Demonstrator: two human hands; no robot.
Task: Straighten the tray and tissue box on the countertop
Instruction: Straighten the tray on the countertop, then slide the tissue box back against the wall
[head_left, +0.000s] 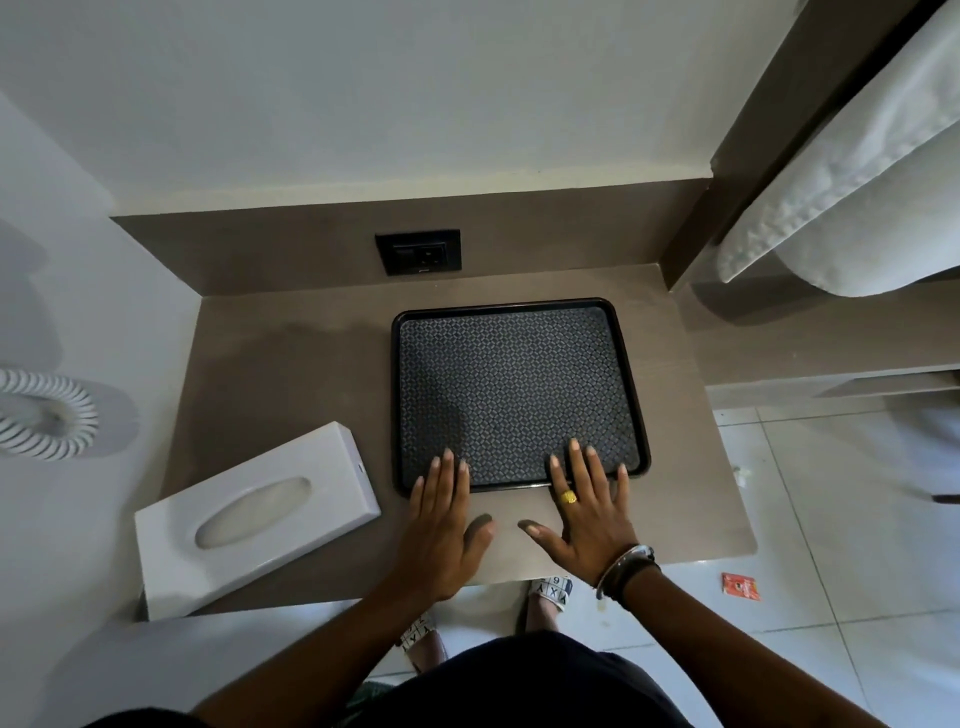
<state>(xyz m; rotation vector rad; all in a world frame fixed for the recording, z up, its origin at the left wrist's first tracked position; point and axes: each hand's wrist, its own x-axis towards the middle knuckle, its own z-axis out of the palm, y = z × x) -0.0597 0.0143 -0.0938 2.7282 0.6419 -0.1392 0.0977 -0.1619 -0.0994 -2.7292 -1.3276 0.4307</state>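
From the head view, both hands lie flat with fingers spread, gripping nothing. The left hand (441, 525) has its fingertips over the near rim of the black patterned tray (519, 395), the palm on the brown tabletop (291, 374). The right hand (587, 519), wearing a gold ring (569, 497), does the same just beside it, fingers reaching onto the tray's textured floor.

The tray sits ahead of both hands, its edges running close to square with the back wall, perhaps a touch turned; I'd judge it nearly straightened, with the hands nudging it into line.

The white tissue box (254, 514) lies to the left of the left hand, near but apart from it, clearly skewed and overhanging the near edge of the tabletop. That half looks not yet done.
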